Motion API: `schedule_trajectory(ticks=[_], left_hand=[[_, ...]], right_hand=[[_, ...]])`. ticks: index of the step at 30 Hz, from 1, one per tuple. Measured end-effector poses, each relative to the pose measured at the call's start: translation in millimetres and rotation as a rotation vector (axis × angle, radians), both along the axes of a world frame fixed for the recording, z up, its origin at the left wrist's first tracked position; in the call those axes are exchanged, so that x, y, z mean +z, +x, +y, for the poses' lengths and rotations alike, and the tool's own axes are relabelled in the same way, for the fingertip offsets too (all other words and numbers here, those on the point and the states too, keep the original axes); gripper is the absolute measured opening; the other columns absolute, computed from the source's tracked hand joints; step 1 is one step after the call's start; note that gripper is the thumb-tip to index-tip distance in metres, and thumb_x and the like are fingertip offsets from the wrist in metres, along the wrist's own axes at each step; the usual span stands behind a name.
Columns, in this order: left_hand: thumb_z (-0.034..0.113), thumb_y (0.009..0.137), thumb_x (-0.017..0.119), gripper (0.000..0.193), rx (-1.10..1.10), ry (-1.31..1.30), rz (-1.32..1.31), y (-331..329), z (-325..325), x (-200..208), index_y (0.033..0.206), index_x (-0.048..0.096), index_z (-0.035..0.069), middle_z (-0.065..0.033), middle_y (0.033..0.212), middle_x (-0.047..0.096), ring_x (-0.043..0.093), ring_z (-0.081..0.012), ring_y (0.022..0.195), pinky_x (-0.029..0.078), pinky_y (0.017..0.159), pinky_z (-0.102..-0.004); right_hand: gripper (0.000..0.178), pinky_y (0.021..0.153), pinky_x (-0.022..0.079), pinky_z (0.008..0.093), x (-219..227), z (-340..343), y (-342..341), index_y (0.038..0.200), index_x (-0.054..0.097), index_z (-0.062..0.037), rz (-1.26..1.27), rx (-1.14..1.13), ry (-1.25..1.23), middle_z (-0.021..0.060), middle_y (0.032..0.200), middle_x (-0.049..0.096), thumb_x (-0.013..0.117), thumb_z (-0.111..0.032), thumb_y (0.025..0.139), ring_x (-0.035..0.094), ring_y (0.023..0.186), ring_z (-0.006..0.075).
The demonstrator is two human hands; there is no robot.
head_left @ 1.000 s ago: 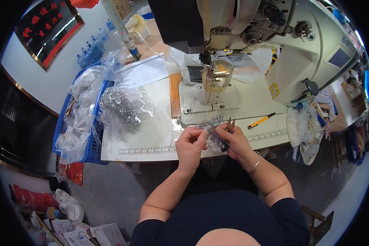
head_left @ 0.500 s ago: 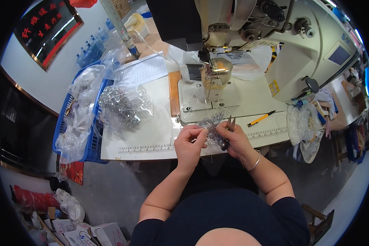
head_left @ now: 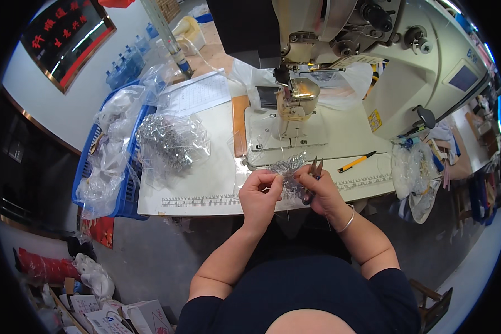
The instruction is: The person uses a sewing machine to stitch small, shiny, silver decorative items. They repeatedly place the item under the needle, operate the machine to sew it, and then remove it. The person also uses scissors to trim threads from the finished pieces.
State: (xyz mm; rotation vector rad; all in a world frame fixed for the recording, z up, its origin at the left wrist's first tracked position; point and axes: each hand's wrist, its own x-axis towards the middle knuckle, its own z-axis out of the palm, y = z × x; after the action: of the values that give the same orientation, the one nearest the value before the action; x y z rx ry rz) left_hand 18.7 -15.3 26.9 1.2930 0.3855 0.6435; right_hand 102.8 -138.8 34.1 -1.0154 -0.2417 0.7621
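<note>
A shiny silver-grey mesh piece (head_left: pixel 289 166) is held between my two hands at the front edge of the sewing table, just in front of the machine's base plate. My left hand (head_left: pixel 259 196) is closed, thumb and forefinger pinching the piece's left side. My right hand (head_left: pixel 324 192) grips a pair of small scissors (head_left: pixel 315 167), blades pointing up and slightly apart. The thumb and forefinger of that same hand also steady the right side of the silver piece. Thin loose threads hang below it. Parts of the scissor handles are hidden by my fingers.
The sewing machine (head_left: pixel 300 103) stands just beyond my hands. A yellow utility knife (head_left: pixel 356 162) lies to their right. A clear bag of silver pieces (head_left: pixel 175 142) sits at left, beside a blue basket (head_left: pixel 131 183) of plastic bags. A ruler strip (head_left: pixel 206 200) runs along the front edge.
The silver piece has turned and bunched between my fingers. The scissors have tilted more upright with my right hand. My left hand stays nearly in place, still pinching.
</note>
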Motion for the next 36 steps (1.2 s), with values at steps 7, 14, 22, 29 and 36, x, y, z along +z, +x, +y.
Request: schedule_trajectory(ticks=[7, 14, 22, 29, 36], left_hand=[[0.0, 0.079, 0.063, 0.013, -0.036, -0.089, 0.04, -0.6, -2.5, 4.5, 0.09, 0.057, -0.002, -0.0042, 0.083, 0.054, 0.053, -0.0072, 0.064, 0.044, 0.048, -0.0171], [0.004, 0.08, 0.062, 0.02, -0.288, -0.127, 0.098, 3.4, 18.0, -1.2, 0.099, 0.058, -0.002, -0.0059, 0.087, 0.061, 0.056, -0.0085, 0.075, 0.047, 0.063, -0.0216], [0.001, 0.08, 0.061, 0.026, -0.199, 0.091, 0.115, 7.2, 13.7, 4.4, 0.105, 0.054, -0.002, -0.0059, 0.086, 0.062, 0.057, -0.008, 0.075, 0.046, 0.065, -0.0205], [-0.002, 0.078, 0.062, 0.034, -0.258, 0.051, 0.178, 9.2, 27.3, 11.8, 0.11, 0.048, -0.003, -0.0073, 0.086, 0.059, 0.058, -0.0101, 0.078, 0.048, 0.067, -0.0206], [-0.004, 0.079, 0.061, 0.036, -0.197, -0.057, -0.004, 8.3, 8.8, -0.9, 0.11, 0.044, -0.003, -0.0092, 0.088, 0.06, 0.058, -0.0101, 0.076, 0.048, 0.065, -0.0197]], right_hand=[[0.015, 0.041, 0.03, 0.0188, -7.4, 5.4, 1.0, 0.071, 0.06, -0.0054, -0.08, -0.059, -0.142, -0.001, 0.06, 0.054, 0.074, -0.011, 0.072, 0.042, 0.046, 0.0046], [0.015, 0.043, 0.032, 0.019, -2.7, 8.1, -4.7, 0.072, 0.06, -0.0053, -0.05, -0.091, -0.121, -0.0006, 0.061, 0.055, 0.074, -0.011, 0.072, 0.044, 0.047, 0.0053], [0.017, 0.042, 0.03, 0.0185, -7.6, 9.7, -6.7, 0.073, 0.061, -0.0042, -0.073, -0.092, -0.113, -0.0001, 0.062, 0.057, 0.074, -0.015, 0.073, 0.043, 0.047, 0.0042], [0.02, 0.053, 0.042, 0.0208, -0.2, -4.6, 1.9, 0.078, 0.063, 0.0001, -0.554, -0.137, -0.495, 0.0019, 0.067, 0.061, 0.074, -0.015, 0.074, 0.052, 0.057, 0.0063], [0.019, 0.06, 0.045, 0.022, 3.8, 10.2, -4.7, 0.082, 0.063, 0.0013, -0.263, -0.176, -0.166, 0.0031, 0.073, 0.062, 0.074, -0.012, 0.073, 0.055, 0.065, 0.0072]])
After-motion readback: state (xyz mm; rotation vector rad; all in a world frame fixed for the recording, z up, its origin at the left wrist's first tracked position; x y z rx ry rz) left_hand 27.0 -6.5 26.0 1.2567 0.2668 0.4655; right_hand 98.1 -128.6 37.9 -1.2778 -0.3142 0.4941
